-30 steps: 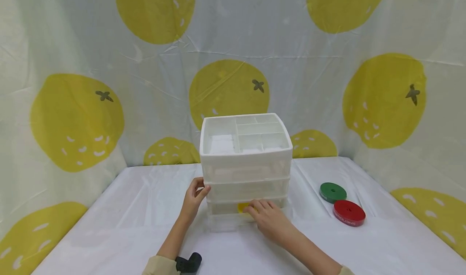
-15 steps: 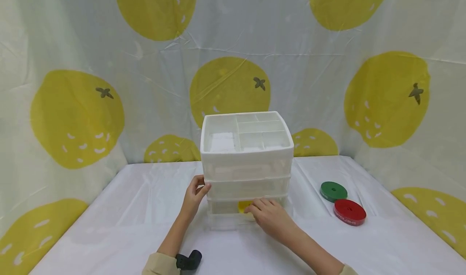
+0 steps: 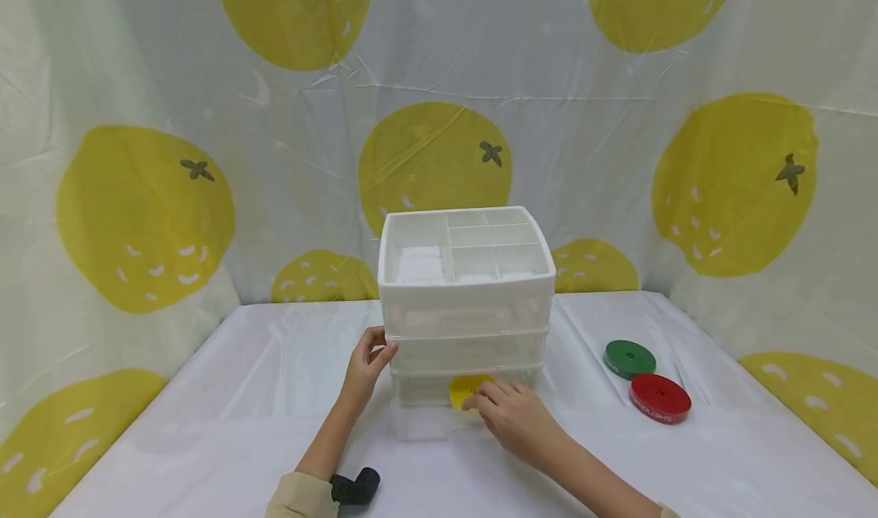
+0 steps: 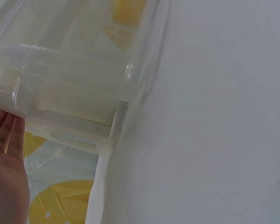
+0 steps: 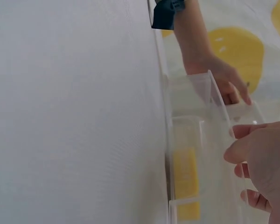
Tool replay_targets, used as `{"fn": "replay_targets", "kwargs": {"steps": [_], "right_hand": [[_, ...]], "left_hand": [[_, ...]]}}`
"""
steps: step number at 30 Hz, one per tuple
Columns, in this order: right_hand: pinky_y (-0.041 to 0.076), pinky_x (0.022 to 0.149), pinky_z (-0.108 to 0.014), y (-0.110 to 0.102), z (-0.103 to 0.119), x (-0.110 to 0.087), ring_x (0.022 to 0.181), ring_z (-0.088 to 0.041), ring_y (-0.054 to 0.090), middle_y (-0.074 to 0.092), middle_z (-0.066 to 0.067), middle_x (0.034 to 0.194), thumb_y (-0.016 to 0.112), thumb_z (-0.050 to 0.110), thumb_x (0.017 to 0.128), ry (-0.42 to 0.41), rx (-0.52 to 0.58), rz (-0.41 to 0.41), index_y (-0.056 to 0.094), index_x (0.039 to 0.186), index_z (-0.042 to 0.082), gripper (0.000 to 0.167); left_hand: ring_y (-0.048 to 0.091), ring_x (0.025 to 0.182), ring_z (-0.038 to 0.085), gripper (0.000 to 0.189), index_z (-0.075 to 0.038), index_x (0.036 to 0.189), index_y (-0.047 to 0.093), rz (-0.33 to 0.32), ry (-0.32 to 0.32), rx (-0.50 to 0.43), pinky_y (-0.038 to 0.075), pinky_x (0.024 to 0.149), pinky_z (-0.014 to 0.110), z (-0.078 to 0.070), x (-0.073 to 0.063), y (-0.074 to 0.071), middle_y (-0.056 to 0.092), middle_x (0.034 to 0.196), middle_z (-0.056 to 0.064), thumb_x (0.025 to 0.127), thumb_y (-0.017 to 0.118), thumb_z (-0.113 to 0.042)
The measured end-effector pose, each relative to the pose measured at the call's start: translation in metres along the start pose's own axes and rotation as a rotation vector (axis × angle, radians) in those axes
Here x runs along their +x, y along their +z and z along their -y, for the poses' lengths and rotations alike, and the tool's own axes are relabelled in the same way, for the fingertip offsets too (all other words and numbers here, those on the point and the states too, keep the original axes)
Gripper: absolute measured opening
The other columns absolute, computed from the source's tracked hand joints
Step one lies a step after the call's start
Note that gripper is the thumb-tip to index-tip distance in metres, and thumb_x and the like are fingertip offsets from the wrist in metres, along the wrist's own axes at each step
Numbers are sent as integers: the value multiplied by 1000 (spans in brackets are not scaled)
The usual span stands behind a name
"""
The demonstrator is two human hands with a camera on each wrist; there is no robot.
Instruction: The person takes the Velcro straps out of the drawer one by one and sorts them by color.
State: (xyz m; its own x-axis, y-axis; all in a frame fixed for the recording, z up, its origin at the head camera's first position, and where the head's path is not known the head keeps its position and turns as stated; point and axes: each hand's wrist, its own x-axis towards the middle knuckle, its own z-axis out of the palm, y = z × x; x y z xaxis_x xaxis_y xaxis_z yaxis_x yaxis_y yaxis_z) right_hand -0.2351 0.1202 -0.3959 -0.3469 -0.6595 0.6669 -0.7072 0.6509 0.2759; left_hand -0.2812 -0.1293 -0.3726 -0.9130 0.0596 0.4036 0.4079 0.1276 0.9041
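Note:
A white plastic drawer cabinet (image 3: 473, 297) stands upright on the table, its clear bottom drawer (image 3: 420, 423) pulled out toward me. In that drawer lies a round yellow roll (image 3: 463, 389); through the clear plastic the right wrist view shows the same yellow roll (image 5: 185, 175). My right hand (image 3: 517, 423) has its fingers curled over the drawer's front rim, beside the roll. With fairly straight fingers, my left hand (image 3: 366, 369) rests against the cabinet's left side, thumb near the front corner. The left wrist view shows those fingers (image 4: 9, 133) touching the cabinet edge.
To the cabinet's right, a green roll (image 3: 629, 359) and a red roll (image 3: 660, 398) lie on the white-covered table (image 3: 206, 426). A curtain (image 3: 295, 145) with a yellow fruit print hangs behind and at both sides. The cabinet top has several open compartments.
The bottom drawer has come farther out toward me with my right hand at its front, and more of the yellow roll shows. My left hand has stayed at the cabinet's side.

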Motion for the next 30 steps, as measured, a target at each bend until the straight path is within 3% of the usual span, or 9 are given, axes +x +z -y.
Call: {"fn": "replay_targets", "kwargs": {"steps": [6, 16, 23, 30], "right_hand": [[42, 61, -20, -5, 3, -4, 74, -7, 55, 56, 9, 80, 73, 5, 67, -19, 18, -36, 64, 87, 22, 28], [44, 65, -20, -13, 8, -12, 76, -5, 54, 57, 11, 83, 76, 4, 62, 10, 104, -15, 64, 89, 23, 35], [44, 68, -20, -16, 9, -15, 76, -5, 55, 58, 11, 85, 73, 5, 68, -5, 130, -35, 65, 91, 23, 30], [48, 70, -22, -18, 13, -15, 76, -6, 56, 58, 11, 85, 80, 3, 58, 12, 152, -18, 66, 90, 22, 40]], "left_hand": [[54, 84, 2, 29, 4, 115, 48, -2, 10, 6, 44, 79, 18, 1, 1, 0, 51, 96, 1, 88, 53, -6], [55, 85, 5, 30, 2, 116, 48, 4, -5, 12, 45, 80, 18, 2, 1, 0, 52, 99, 3, 88, 53, -7], [54, 84, 4, 30, 3, 116, 48, -2, -6, 14, 44, 80, 19, 2, 1, 0, 52, 99, 5, 88, 53, -7], [54, 85, 6, 29, 2, 116, 48, 2, -12, 7, 44, 80, 18, 1, 1, -1, 52, 100, 6, 89, 53, -7]]}}
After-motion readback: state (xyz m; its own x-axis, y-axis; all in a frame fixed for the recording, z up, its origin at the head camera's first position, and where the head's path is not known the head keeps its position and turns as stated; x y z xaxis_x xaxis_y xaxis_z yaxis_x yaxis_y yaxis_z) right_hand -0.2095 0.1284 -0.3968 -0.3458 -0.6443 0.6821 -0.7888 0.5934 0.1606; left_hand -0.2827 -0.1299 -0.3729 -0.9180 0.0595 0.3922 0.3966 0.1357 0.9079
